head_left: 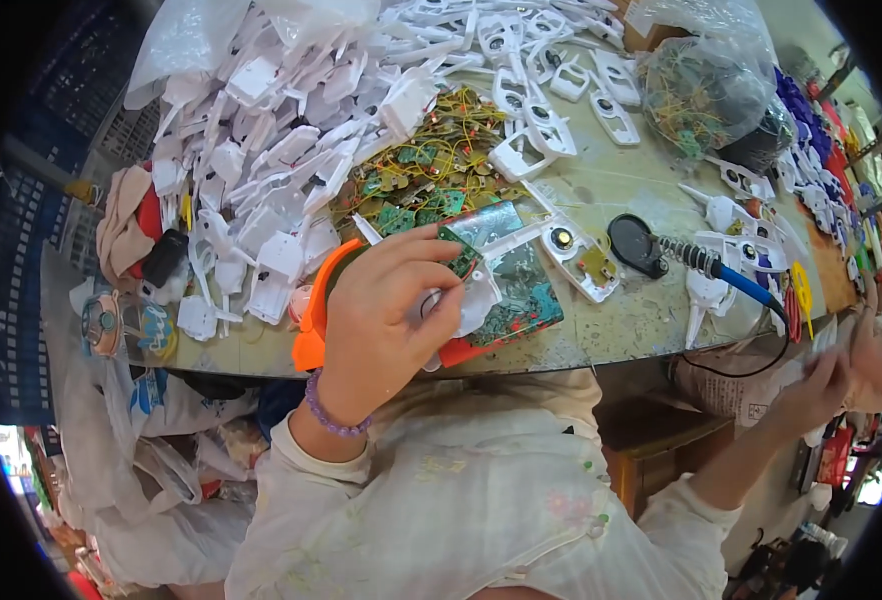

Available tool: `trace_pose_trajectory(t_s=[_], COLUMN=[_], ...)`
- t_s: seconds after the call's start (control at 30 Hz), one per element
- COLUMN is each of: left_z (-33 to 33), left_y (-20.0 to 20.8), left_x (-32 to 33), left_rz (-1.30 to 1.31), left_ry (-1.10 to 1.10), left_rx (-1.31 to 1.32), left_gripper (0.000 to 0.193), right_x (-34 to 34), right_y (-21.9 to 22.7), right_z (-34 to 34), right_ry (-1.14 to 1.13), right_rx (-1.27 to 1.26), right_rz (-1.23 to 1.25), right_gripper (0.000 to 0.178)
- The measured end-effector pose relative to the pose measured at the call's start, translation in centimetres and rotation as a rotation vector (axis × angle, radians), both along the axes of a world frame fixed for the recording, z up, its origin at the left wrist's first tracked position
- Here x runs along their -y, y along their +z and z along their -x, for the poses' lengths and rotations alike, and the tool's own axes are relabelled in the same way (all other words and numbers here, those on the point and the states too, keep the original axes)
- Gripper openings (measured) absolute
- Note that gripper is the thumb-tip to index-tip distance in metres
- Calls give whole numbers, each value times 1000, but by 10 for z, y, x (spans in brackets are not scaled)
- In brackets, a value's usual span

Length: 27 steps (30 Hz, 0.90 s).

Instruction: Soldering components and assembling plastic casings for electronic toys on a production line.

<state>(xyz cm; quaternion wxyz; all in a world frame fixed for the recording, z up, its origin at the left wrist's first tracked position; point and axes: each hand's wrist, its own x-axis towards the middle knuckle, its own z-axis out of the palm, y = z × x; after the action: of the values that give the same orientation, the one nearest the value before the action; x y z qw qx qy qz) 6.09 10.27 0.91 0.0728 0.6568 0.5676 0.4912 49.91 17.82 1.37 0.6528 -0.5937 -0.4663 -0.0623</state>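
Note:
My left hand (391, 295), with a purple bead bracelet on its wrist, is closed on a white plastic housing (480, 300) over the near edge of the table. A small green circuit board (461, 258) shows at its fingertips; whether it sits in the housing I cannot tell. Beneath lies a dark, green-patterned flat box or pad (521, 290). A second white housing (579, 260), with a round part and a small board inside, rests just beyond it. Far to the right, off the table, my right hand (813, 390) is blurred, its fingers unclear.
White plastic housings (281, 150) are heaped at the back left, beside a pile of circuit boards with yellow wires (426, 160). A blue-handled soldering iron (746, 287) sits in a coiled holder at right. Behind it stands a clear bag of wired parts (696, 100). Orange plastic (313, 320) lies by my left wrist.

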Motion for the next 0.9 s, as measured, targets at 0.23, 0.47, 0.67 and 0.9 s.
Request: trace_pose_trajectory(t_s=[0.23, 0.47, 0.67, 0.9], left_z=[-3, -1, -2, 0], left_y=[-3, -4, -4, 1], left_x=[-2, -8, -11, -10], left_rz=[29, -33, -52, 1], left_ry=[-8, 37, 63, 2], left_rx=[-138, -171, -190, -189], left_gripper=[11, 14, 16, 15], right_x=[40, -21, -40, -36], right_y=[-12, 16, 21, 14], right_z=[178, 266, 283, 285], right_ry=[977, 1200, 1499, 1483], right_rx=[472, 627, 434, 206], right_rz=[-84, -26, 816, 885], right_gripper=[27, 21, 15, 17])
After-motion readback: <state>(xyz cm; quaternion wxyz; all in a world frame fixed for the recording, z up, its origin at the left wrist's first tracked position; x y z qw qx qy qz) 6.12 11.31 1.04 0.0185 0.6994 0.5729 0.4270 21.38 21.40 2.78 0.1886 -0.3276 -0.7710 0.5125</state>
